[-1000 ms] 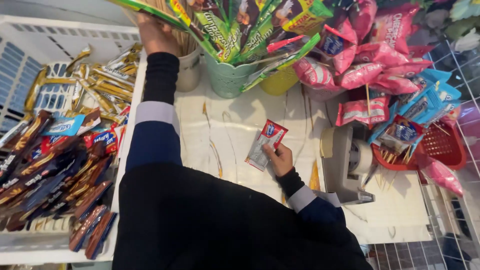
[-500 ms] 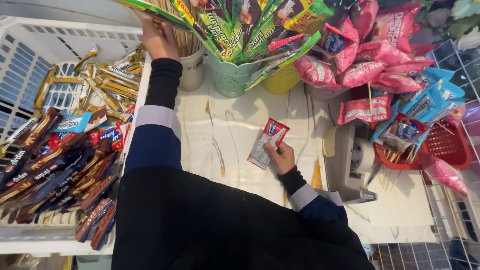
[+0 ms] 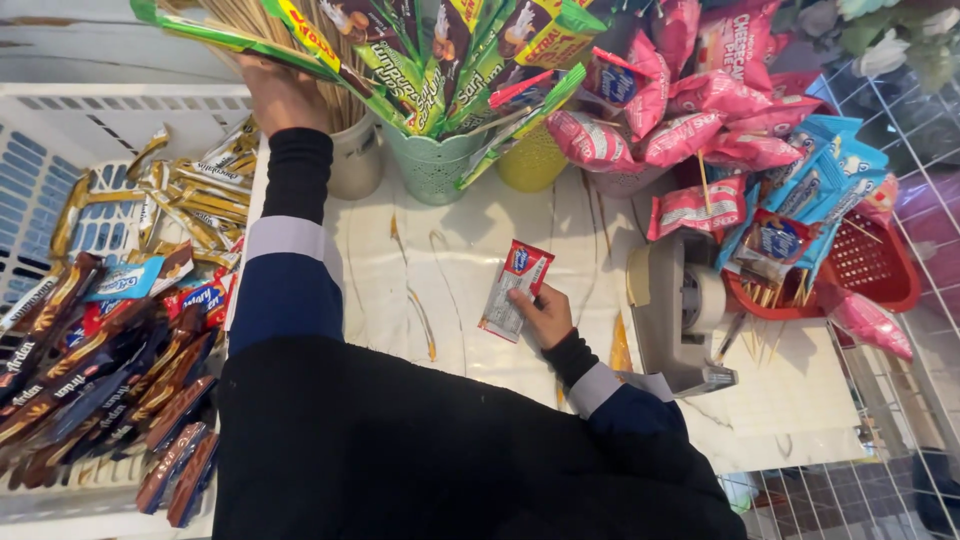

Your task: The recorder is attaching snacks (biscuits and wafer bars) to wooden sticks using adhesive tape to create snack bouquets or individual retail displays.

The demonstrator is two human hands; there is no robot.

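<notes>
My right hand (image 3: 545,315) holds a small red and white snack packet (image 3: 515,290) flat over the white marbled table (image 3: 440,290). My left hand (image 3: 280,95) reaches far up to a white cup (image 3: 355,160) full of thin wooden skewers and touches the skewers; its fingers are hidden behind green snack packets. A mint green bucket (image 3: 435,165) beside the cup holds several green and brown snack packets on sticks (image 3: 430,50).
A white plastic crate (image 3: 60,130) at left holds several gold and brown chocolate bars (image 3: 90,350). A tape dispenser (image 3: 680,305) stands at right. Pink packets on sticks (image 3: 680,130), a yellow cup (image 3: 530,165) and a red basket (image 3: 870,270) crowd the back right.
My left hand has stayed at the skewers and my right hand has kept the packet in about the same place. The view has shifted slightly.
</notes>
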